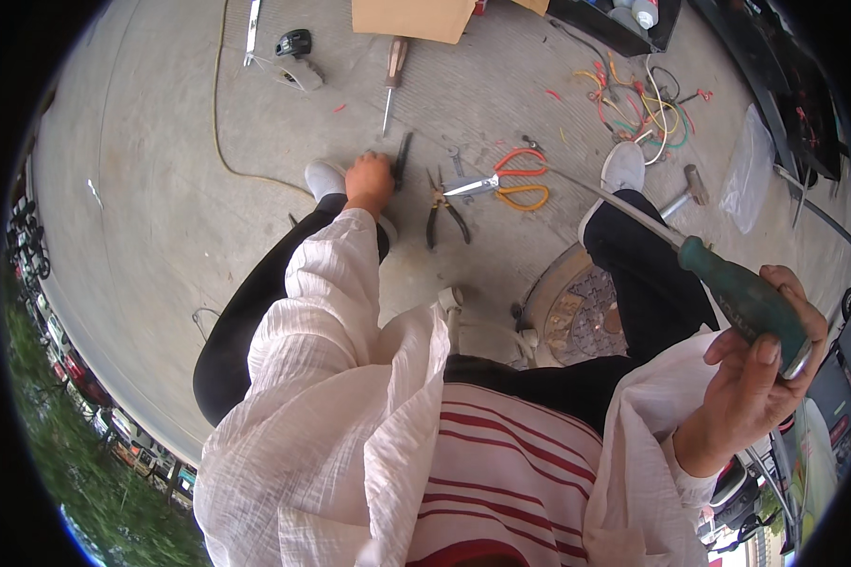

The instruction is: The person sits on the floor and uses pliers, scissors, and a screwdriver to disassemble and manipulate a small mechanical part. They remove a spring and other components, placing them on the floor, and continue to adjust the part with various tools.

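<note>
In my right hand is a long screwdriver with a dark green handle; the fingers and thumb close round its butt end. Its thin metal shaft slants up and left across my right leg toward the scissors. My left hand is down by my left shoe, fingers curled, their tips hidden from me. Right beside it lies a slim black tool. Farther right are pliers with dark handles, spread apart, and large scissors with red and orange handles. A small wrench lies close to them.
Beyond my left hand lies a brown-handled screwdriver. A cardboard box, a black bin and tangled coloured wires are farther off. A hammer lies past my right shoe, near a plastic bag. A manhole cover is by my right leg.
</note>
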Tool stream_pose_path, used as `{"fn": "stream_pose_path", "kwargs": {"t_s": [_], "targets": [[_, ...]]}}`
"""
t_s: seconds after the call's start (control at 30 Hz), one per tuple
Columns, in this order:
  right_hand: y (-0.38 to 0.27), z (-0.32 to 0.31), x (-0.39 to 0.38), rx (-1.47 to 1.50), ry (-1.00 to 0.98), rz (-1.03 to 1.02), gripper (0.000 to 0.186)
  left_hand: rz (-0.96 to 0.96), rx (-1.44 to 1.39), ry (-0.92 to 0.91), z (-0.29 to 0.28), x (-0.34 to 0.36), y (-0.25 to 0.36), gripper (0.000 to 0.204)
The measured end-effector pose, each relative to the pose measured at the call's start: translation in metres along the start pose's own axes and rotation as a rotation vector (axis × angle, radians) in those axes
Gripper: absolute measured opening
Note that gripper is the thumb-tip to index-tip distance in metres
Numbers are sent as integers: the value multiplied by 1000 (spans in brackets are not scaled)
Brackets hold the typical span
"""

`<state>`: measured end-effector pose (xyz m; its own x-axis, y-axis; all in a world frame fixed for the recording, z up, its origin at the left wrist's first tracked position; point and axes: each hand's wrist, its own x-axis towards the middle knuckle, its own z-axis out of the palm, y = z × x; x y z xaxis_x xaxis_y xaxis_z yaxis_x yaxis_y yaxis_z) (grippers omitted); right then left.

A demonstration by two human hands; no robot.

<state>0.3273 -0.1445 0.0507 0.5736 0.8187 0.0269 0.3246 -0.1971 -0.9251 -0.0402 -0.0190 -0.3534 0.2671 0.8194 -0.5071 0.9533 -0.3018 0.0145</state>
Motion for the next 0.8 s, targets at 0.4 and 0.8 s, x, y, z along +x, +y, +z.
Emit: {"fn": "stream_pose_path", "kwargs": {"t_s": [0.4, 0.8], "targets": [[-4, 4, -2, -93, 52, 32, 64, -64, -68, -35, -5, 1, 10, 27], [-4, 4, -5, -44, 54, 83, 65, 21, -231, 76, 1, 10, -4, 32]]}}
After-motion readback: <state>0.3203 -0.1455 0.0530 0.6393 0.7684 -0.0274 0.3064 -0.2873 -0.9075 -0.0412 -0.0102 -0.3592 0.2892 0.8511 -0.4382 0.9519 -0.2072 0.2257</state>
